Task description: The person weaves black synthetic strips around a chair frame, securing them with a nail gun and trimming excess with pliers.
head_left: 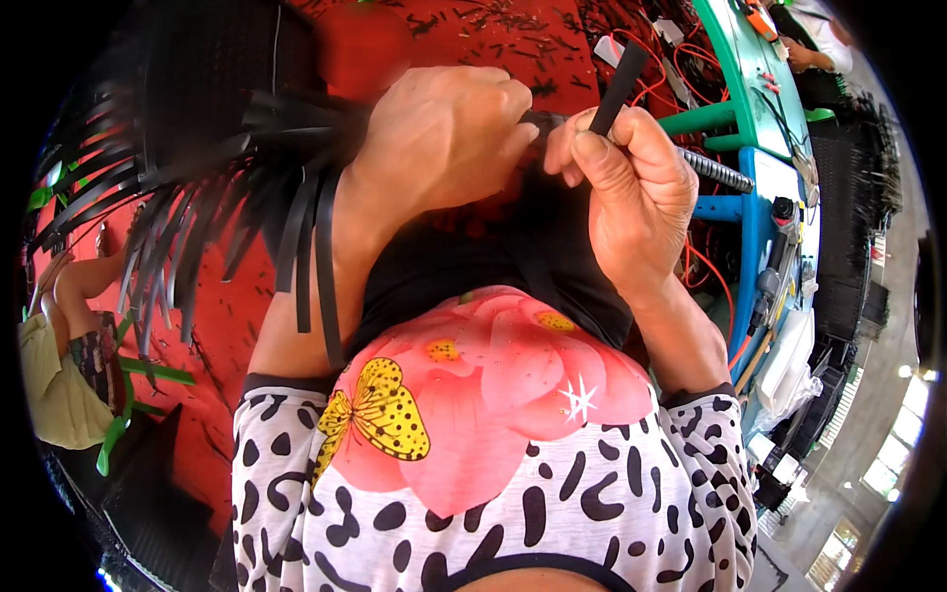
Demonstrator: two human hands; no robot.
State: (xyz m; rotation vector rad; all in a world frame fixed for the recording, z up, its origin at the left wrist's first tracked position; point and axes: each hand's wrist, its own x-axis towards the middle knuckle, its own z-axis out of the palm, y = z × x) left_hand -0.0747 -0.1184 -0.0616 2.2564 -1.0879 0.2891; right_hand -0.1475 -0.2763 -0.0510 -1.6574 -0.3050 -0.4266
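Observation:
My right hand [636,187] pinches a flat black strip [619,91] between thumb and forefinger, its free end pointing up and away. My left hand [444,133] is curled into a fist just left of it, knuckles up. The fist hides what its fingers hold, though something dark shows at the fingertips. Beside and beyond my left hand stands a black woven piece [212,84], partly blurred. Many loose black strips [197,232] fan out from it, and a few of them hang across my left forearm.
A green table [750,74] and a blue table [752,212] with tools stand at the right. Red cables [712,261] run beneath them. Black scraps litter the red floor [533,44]. One person [74,365] sits at left; another [819,44] is at far right.

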